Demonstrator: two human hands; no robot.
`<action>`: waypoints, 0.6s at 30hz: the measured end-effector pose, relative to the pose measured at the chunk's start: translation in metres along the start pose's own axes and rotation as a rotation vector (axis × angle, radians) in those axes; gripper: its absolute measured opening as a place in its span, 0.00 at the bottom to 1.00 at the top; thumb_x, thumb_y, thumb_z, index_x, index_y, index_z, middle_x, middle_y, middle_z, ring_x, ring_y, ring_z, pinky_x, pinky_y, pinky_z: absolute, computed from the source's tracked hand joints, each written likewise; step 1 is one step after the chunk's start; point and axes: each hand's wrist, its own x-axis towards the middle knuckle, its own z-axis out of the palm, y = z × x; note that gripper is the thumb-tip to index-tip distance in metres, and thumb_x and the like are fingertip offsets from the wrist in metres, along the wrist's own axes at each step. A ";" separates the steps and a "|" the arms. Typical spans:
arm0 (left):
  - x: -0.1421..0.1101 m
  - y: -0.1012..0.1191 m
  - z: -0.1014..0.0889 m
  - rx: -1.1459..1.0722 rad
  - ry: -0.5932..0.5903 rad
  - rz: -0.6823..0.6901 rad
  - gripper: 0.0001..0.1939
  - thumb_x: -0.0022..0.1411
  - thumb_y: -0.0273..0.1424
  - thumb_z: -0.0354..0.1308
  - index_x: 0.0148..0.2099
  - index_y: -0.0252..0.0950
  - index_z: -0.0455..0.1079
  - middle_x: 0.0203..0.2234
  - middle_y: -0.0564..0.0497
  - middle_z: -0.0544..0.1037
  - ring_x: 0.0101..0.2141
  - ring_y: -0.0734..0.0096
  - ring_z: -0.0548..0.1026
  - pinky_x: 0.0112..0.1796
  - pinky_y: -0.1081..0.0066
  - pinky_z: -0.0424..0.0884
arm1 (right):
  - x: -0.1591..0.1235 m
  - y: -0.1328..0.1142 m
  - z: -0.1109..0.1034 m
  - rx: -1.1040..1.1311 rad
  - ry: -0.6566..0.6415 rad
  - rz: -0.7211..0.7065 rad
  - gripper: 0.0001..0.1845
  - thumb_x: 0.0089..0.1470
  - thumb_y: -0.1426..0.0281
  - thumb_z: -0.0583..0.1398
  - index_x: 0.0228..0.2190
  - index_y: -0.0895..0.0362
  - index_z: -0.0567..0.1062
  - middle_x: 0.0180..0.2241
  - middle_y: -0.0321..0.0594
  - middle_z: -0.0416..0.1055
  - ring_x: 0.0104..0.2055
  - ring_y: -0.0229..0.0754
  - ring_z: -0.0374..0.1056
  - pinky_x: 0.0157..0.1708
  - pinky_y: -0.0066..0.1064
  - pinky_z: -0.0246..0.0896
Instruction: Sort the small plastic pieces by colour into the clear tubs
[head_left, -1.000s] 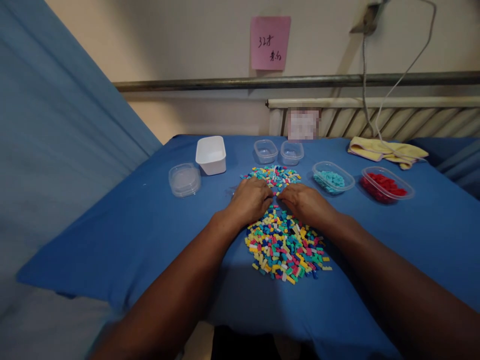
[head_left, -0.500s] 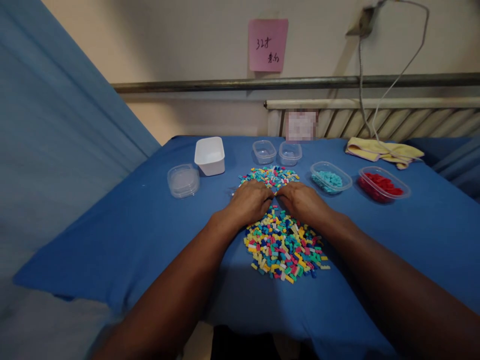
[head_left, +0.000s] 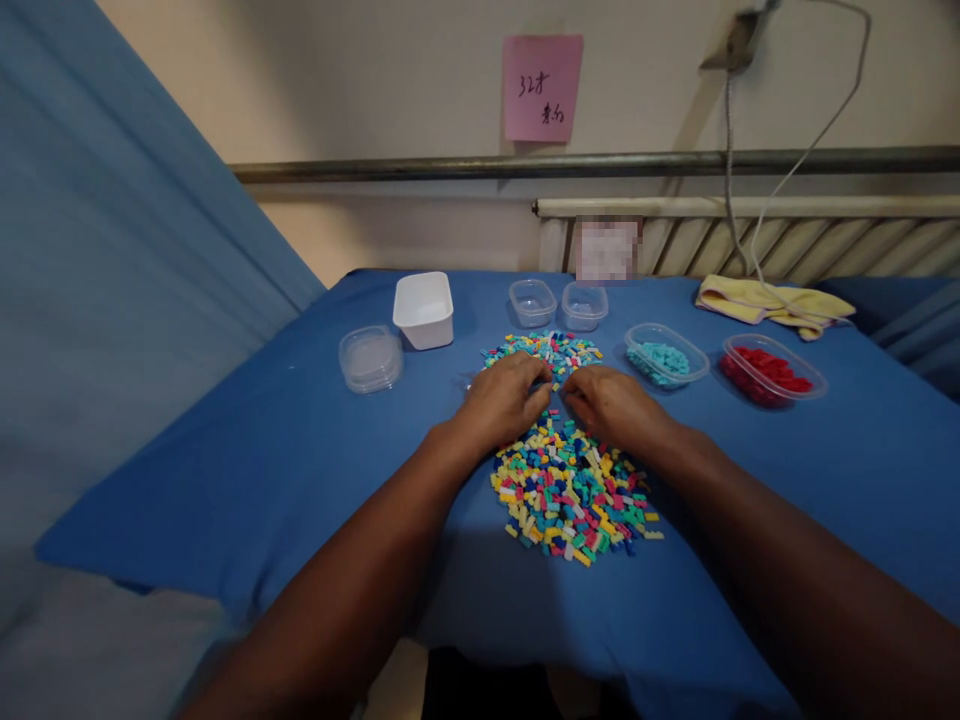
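A pile of small multicoloured bricks (head_left: 570, 490) lies spread on the blue cloth in front of me. My left hand (head_left: 504, 400) and my right hand (head_left: 611, 403) both rest palm-down on the middle of the pile, side by side, fingers curled into the bricks. Whether either hand holds a brick between its fingertips is hidden from view. More bricks show beyond my fingers at the pile's far end (head_left: 551, 350).
At the back stand a white tub (head_left: 424, 310), a round clear lidded container (head_left: 370, 358), two small clear cups (head_left: 532, 301) (head_left: 584, 305), a tray of teal bricks (head_left: 666, 355) and a tray of red bricks (head_left: 772, 370). A yellow cloth (head_left: 772, 300) lies far right.
Both hands stay on the pile; their fingertips have drawn slightly apart and curled a little. The view shifted slightly.
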 end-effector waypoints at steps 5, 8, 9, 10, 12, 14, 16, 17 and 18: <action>0.002 -0.002 0.008 -0.303 0.028 -0.061 0.05 0.68 0.32 0.60 0.42 0.38 0.75 0.35 0.50 0.78 0.37 0.65 0.75 0.38 0.67 0.69 | -0.003 -0.002 -0.001 0.090 0.063 0.006 0.04 0.61 0.76 0.61 0.37 0.56 0.76 0.36 0.42 0.78 0.38 0.45 0.71 0.39 0.32 0.59; 0.003 0.000 0.009 -0.356 0.023 -0.091 0.05 0.67 0.32 0.60 0.41 0.38 0.76 0.32 0.51 0.78 0.35 0.67 0.75 0.36 0.68 0.68 | -0.003 -0.003 -0.001 0.106 0.088 -0.028 0.06 0.60 0.78 0.60 0.33 0.55 0.75 0.33 0.41 0.76 0.37 0.44 0.70 0.38 0.32 0.58; 0.003 0.001 0.009 -0.356 0.024 -0.101 0.05 0.67 0.32 0.60 0.41 0.38 0.76 0.32 0.52 0.78 0.34 0.67 0.74 0.36 0.68 0.68 | -0.003 -0.003 -0.001 0.117 0.095 -0.040 0.07 0.59 0.78 0.60 0.33 0.55 0.75 0.33 0.41 0.76 0.36 0.44 0.69 0.38 0.33 0.58; 0.003 0.002 0.009 -0.355 0.026 -0.107 0.06 0.67 0.32 0.60 0.41 0.38 0.77 0.33 0.52 0.78 0.34 0.67 0.75 0.35 0.68 0.68 | -0.002 -0.004 -0.001 0.139 0.106 -0.044 0.07 0.59 0.78 0.60 0.33 0.55 0.75 0.33 0.40 0.76 0.36 0.44 0.69 0.39 0.33 0.59; 0.003 0.003 0.009 -0.374 0.041 -0.123 0.06 0.67 0.33 0.60 0.42 0.38 0.77 0.34 0.51 0.78 0.35 0.67 0.75 0.36 0.68 0.68 | -0.001 -0.007 -0.001 0.235 0.132 -0.026 0.07 0.57 0.78 0.61 0.35 0.55 0.76 0.33 0.39 0.76 0.36 0.43 0.70 0.38 0.32 0.60; 0.004 0.004 0.010 -0.452 0.063 -0.154 0.08 0.66 0.34 0.61 0.43 0.37 0.77 0.34 0.51 0.79 0.35 0.67 0.75 0.36 0.68 0.69 | 0.000 -0.012 0.002 0.400 0.168 0.022 0.09 0.57 0.77 0.61 0.39 0.54 0.77 0.32 0.36 0.76 0.33 0.41 0.70 0.36 0.31 0.62; 0.006 0.004 0.011 -0.567 0.089 -0.202 0.10 0.64 0.36 0.64 0.45 0.36 0.76 0.35 0.50 0.79 0.35 0.67 0.76 0.37 0.68 0.71 | 0.001 -0.017 0.006 0.595 0.221 0.071 0.09 0.59 0.75 0.61 0.41 0.54 0.77 0.31 0.34 0.77 0.32 0.40 0.72 0.35 0.30 0.65; 0.007 0.004 0.011 -0.616 0.099 -0.224 0.12 0.63 0.37 0.65 0.45 0.36 0.75 0.35 0.50 0.79 0.35 0.67 0.76 0.37 0.68 0.71 | 0.001 -0.019 0.008 0.683 0.251 0.088 0.08 0.60 0.73 0.62 0.42 0.54 0.77 0.32 0.34 0.78 0.33 0.40 0.73 0.36 0.30 0.67; 0.008 0.004 0.011 -0.654 0.109 -0.241 0.13 0.62 0.38 0.66 0.45 0.35 0.75 0.35 0.50 0.79 0.35 0.67 0.76 0.38 0.68 0.71 | 0.001 -0.021 0.010 0.755 0.284 0.102 0.07 0.61 0.71 0.62 0.42 0.54 0.78 0.33 0.35 0.79 0.34 0.40 0.75 0.37 0.31 0.69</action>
